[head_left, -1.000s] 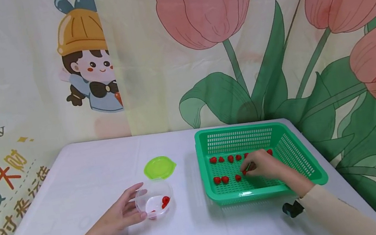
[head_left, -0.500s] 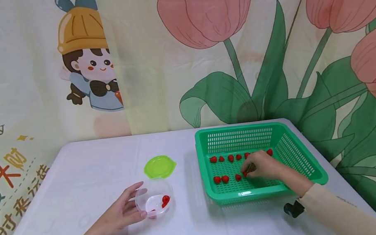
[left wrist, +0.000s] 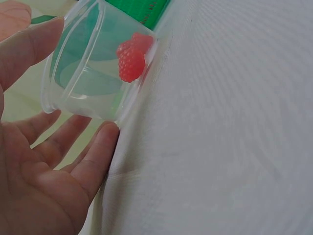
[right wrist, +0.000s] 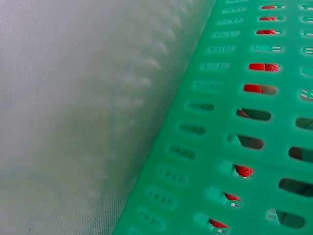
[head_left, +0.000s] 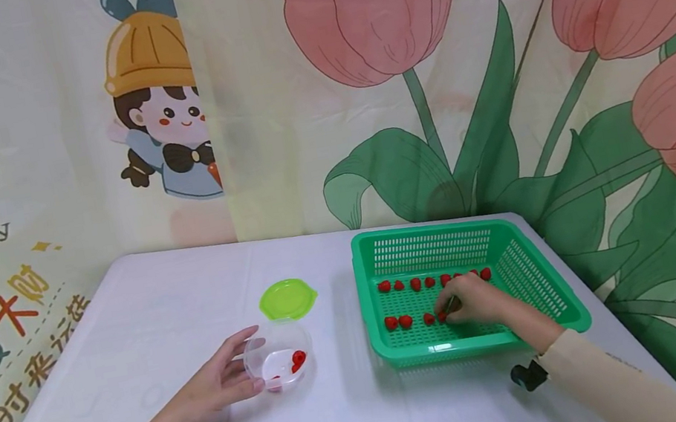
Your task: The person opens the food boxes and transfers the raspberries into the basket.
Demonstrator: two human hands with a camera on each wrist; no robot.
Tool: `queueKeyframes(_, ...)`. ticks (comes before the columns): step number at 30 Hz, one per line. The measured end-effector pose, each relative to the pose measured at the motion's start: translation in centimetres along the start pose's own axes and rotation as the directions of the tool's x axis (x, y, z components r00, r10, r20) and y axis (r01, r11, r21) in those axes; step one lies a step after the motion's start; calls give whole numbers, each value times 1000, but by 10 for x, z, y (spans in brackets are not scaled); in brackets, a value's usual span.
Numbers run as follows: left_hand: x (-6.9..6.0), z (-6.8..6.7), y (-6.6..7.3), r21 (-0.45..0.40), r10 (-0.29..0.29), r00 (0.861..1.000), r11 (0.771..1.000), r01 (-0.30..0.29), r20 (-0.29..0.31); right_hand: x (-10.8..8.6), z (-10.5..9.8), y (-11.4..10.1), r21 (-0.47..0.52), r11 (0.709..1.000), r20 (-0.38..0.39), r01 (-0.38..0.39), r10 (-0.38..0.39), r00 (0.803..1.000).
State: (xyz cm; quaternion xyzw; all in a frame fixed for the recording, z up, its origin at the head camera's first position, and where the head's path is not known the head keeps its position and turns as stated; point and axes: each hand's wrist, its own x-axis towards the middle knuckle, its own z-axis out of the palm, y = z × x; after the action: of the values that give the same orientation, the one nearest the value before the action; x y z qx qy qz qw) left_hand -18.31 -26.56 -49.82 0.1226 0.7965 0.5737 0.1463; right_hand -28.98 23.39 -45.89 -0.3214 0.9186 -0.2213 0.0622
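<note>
My left hand holds a clear plastic cup at the table's left-centre, thumb on one side and fingers on the other. Red raspberries lie inside it. At the right, my right hand reaches into a green slotted basket. Its fingertips are at a raspberry in the near row and appear to pinch it. Other raspberries lie to its left, and a far row of raspberries runs behind the hand, partly hidden. The right wrist view shows only the basket's slotted wall, with red berries through the slots.
A bright green lid lies flat behind the cup. White cloth covers the table. Behind stands a printed backdrop with tulips and a cartoon figure.
The right hand has shifted slightly within the basket, and the raspberry at its fingertips sits a little lower, showing more of itself. The left hand and cup stay in place.
</note>
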Motion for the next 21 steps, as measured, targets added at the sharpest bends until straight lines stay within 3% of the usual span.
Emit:
queueKeyframes(14,0,1,1,7,-14,1000,1000,14,6,-4,-4,-2,42,999,-2,-12,12,1000)
queueKeyframes(21,-1,0,1,12,-11,1000,1000,11,-6,-3,-10,-14,21,997,-59,73,-71,996)
